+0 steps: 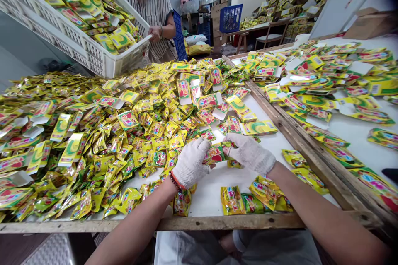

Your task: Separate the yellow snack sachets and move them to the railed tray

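Both my hands wear white knitted gloves with bare fingertips. My left hand [192,163] grips a small yellow-green carton [215,154] with a red picture on its face. At the carton's right end, the fingers of my right hand [250,154] are closed on it; what lies under them is partly hidden. Just beyond my hands lies a yellow carton [258,127]. A big heap of shiny candy packets [158,128] and loose cartons spreads to the left. Closer to me, several packets [233,201] rest along the table's front edge.
A person [155,12] across the table holds a tilted white plastic crate [90,51] full of cartons above the heap. A wooden divider [289,132] runs along the right, with more cartons [311,99] beyond it. A wooden rail [230,222] edges the front.
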`<state>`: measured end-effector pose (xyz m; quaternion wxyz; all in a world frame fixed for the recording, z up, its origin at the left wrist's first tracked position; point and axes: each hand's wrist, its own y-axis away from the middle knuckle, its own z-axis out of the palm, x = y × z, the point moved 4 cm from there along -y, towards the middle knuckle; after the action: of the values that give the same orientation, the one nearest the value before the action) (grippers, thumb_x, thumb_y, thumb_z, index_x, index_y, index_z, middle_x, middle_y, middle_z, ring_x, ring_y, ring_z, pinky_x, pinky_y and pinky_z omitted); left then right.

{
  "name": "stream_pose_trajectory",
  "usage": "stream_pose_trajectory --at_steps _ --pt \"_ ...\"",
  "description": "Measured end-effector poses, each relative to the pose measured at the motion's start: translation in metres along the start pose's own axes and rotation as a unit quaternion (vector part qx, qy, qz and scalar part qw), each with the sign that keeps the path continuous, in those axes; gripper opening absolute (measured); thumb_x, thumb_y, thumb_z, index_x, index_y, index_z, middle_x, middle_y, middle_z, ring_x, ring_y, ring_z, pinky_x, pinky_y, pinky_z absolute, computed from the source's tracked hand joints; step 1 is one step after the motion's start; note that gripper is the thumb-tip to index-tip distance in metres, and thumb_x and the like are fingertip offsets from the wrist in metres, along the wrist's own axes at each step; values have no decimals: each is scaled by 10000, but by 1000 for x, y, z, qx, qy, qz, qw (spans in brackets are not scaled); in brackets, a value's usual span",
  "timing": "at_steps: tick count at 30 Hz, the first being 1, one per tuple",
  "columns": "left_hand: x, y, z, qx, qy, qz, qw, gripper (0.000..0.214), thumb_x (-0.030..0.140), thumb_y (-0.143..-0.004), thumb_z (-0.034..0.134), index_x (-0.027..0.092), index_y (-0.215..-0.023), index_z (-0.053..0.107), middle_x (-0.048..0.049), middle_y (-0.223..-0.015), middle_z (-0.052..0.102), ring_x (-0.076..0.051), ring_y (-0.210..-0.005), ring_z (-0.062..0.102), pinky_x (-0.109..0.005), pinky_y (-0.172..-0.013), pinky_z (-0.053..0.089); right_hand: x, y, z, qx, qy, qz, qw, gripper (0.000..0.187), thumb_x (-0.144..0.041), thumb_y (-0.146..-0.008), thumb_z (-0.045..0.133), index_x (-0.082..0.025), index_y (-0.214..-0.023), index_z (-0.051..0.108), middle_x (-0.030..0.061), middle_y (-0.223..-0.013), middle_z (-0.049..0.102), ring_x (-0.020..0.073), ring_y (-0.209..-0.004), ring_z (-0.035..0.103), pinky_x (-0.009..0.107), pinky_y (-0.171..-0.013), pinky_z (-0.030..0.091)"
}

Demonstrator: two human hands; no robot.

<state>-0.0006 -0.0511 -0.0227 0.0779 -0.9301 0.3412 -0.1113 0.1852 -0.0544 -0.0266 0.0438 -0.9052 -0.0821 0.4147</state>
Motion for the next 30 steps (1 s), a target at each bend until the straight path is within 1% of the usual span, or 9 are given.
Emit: stream_pose_trajectory --at_steps 3,6,9,12,17,21,25,28,30 --pt "-4 -2 0 17 -17 -36 999 547 403 -705 731 209 -1143 468 -93 -1118 561 -289 -995 563 -400 -825 466 8 -2 1 12 -95 62 993 268 -346 -727 633 -216 -952 566 47 -787 640 193 -657 601 289 -562 469" --pt "-9 -3 -3 32 -8 -45 998 548 403 -706 730 218 -1146 460 -80 -1096 556 -278 -994 559 -387 -824 465 9 -3 2 -24 -159 96 982 197 -375 -752 582 -204 -834 529 15 -713 594 157 -565 583 260 -487 437" --pt "-9 -3 -1 34 10 -25 999 575 391 -711 728 213 -1181 450 -89 -1131 547 -277 -1018 549 -391 -850 461 1 -3 -1 12 -51 48 997 195 -342 -733 591 -200 -650 486 -9 -602 521 128 -548 505 239 -495 376" --pt "-8 -2 0 45 38 -10 998 551 369 -725 711 201 -1184 457 -93 -1129 549 -270 -1022 543 -388 -862 461 -5 -3 -2 43 9 11 999 219 -312 -721 581 -207 -586 446 -16 -564 491 119 -553 426 238 -501 320" --pt "-5 -2 1 62 50 18 997 573 318 -745 656 200 -1258 429 -95 -1122 539 -266 -1012 533 -387 -859 458 -4 -4 -4 42 37 33 998 231 -277 -688 545 -206 -539 383 -35 -511 426 105 -525 370 239 -501 272" --pt "-1 -3 5 44 1 6 999 580 241 -708 647 199 -1252 449 -97 -1081 539 -281 -994 530 -402 -851 454 -7 -2 -3 69 96 19 993 179 -238 -687 555 -193 -561 436 -25 -538 459 104 -539 392 243 -520 275" --pt "-2 -5 7 30 3 -12 999 488 290 -736 643 202 -1185 475 -87 -1078 541 -272 -1002 533 -389 -859 456 -3 0 5 -22 -10 29 999 119 -261 -754 547 -180 -687 604 -8 -521 550 108 -494 478 228 -494 322" --pt "-7 -7 5 39 14 -37 998 433 334 -751 641 201 -1131 481 -79 -1058 545 -266 -989 541 -379 -841 461 -1 3 3 -64 -132 94 985 221 -313 -789 543 -161 -894 665 -14 -463 571 106 -417 507 205 -441 349" --pt "-8 -6 5 44 24 -40 998 441 330 -740 651 208 -1129 483 -76 -1059 545 -267 -997 544 -381 -847 460 -4 6 5 -98 -187 121 970 257 -336 -785 553 -151 -938 645 -14 -451 581 100 -386 500 190 -410 347"
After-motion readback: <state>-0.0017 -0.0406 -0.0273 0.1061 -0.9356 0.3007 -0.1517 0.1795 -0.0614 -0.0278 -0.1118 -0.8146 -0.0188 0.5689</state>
